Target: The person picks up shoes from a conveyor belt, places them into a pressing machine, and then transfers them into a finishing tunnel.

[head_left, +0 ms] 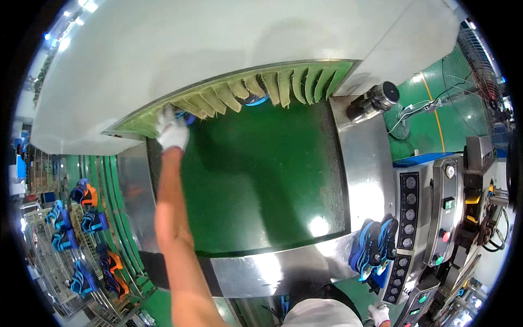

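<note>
My left hand, in a white glove, reaches to the left part of a curtain of yellow-green strips at a machine's opening. Its fingers are smeared by motion, and a blue shoe shows right beside them, partly under the strips. I cannot tell whether the hand grips that shoe. Farther right, another blue and dark shoe sits on the green belt, mostly behind the strips. My right hand, also gloved in white, hangs low at the lower right edge with fingers apart, and nothing shows in it.
Two black and blue shoes stand on the metal frame's near right corner, beside a control panel. A dark cylindrical flask lies at the far right. On the left, a wire rack carries several blue and orange shoes.
</note>
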`<state>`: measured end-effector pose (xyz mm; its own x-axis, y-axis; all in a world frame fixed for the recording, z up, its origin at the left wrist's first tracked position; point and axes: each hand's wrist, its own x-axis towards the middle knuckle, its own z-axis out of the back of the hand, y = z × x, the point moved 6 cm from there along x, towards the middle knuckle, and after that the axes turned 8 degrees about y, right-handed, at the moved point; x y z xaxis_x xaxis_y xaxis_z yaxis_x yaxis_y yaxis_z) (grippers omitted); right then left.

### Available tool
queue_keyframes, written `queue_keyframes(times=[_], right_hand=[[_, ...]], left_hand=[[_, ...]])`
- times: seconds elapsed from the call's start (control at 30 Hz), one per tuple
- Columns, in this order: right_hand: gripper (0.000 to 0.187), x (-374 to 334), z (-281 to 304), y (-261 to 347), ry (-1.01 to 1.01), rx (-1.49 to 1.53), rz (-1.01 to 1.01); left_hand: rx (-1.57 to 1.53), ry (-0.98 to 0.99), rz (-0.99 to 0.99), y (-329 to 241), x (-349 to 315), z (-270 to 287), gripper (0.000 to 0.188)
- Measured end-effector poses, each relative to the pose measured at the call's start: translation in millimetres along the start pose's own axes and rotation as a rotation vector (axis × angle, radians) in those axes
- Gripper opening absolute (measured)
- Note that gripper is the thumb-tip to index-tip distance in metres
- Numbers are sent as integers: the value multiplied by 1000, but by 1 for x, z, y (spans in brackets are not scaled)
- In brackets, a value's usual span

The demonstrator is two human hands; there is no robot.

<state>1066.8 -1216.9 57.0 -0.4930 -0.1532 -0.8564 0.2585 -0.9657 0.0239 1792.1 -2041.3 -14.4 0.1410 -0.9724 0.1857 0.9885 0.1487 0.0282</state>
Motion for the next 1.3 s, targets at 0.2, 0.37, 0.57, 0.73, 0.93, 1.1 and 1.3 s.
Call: queue_keyframes(times=[0.2, 0.37, 0.57, 0.73, 0.93, 1.1, 1.3], right_hand=[[40, -66, 10, 93, -23, 95, -223], [40, -51, -9, 57, 54, 160, -87], [50, 2, -18, -21, -168, 259, -4], [65, -71, -15, 169, -106, 473, 565], [71, -139, -29, 296, -297, -322, 998], [62, -136, 59, 193, -455, 6, 809], [52, -165, 108, 3, -236, 1518, 924]], left_hand=[[100, 158, -143, 52, 68, -33, 34], [-142, -40, 34, 45, 11, -10, 32], [-440, -6, -32, -10, -141, 39, 28], [-725, 261, -276, -130, -268, 115, 22], [-986, 705, -959, -351, -449, 245, 29], [-1063, 797, -1434, -490, -544, 378, 33], [-1084, 515, -2005, -614, -656, 521, 62]])
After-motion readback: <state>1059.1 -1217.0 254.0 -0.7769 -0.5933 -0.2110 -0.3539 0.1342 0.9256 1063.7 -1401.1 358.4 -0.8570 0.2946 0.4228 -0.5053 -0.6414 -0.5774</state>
